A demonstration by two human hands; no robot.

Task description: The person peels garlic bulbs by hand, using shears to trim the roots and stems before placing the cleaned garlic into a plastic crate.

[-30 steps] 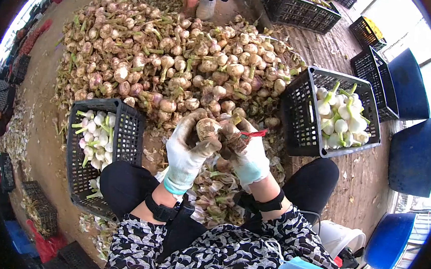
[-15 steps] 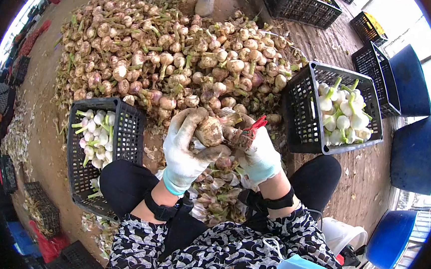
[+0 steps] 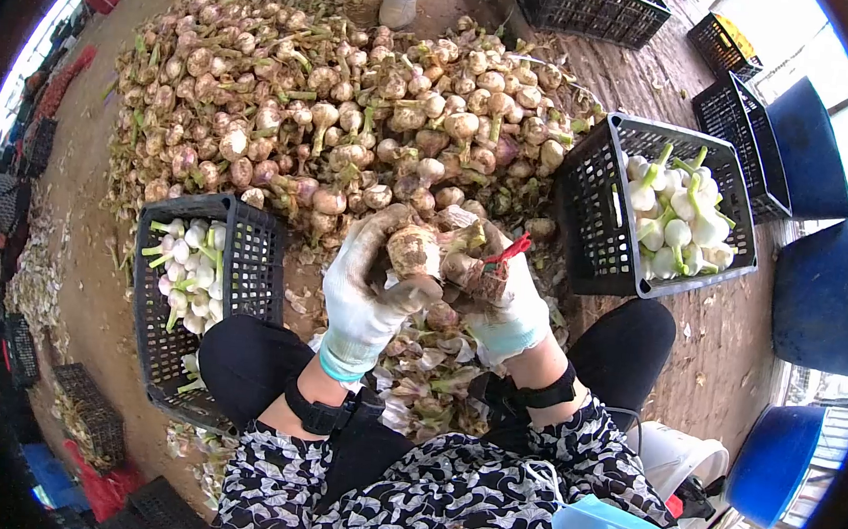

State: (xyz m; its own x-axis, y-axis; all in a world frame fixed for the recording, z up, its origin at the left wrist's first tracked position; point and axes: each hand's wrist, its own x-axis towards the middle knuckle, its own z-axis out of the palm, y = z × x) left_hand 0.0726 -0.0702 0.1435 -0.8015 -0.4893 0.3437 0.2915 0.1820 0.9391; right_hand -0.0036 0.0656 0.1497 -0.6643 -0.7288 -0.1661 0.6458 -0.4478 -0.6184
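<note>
My left hand [image 3: 354,304], in a soiled white glove with a teal cuff, is closed around a garlic bulb [image 3: 412,252] with brownish outer skin. The bulb's stem points right, where my right hand [image 3: 511,308] closes on it, thumb and fingers at the stem end. A dirty wrapping with a red tie [image 3: 510,248] covers the right thumb area. Loose peeled skins [image 3: 426,378] lie below both hands, between my knees. Just beyond my hands spreads a big heap of unpeeled garlic [image 3: 356,112].
To the left stands a black crate [image 3: 255,263] of cleaned white bulbs with green stems; another such crate [image 3: 592,217] is to the right. Blue tubs [image 3: 815,297] and more black crates [image 3: 742,139] line the right side. A white bucket [image 3: 666,453] sits behind my right knee. Another person's foot [image 3: 398,7] is beyond the heap.
My left hand still holds the bulb. Both hands have shifted only slightly, and the right fingers have moved a little at the stem, with pale skin now showing above it.
</note>
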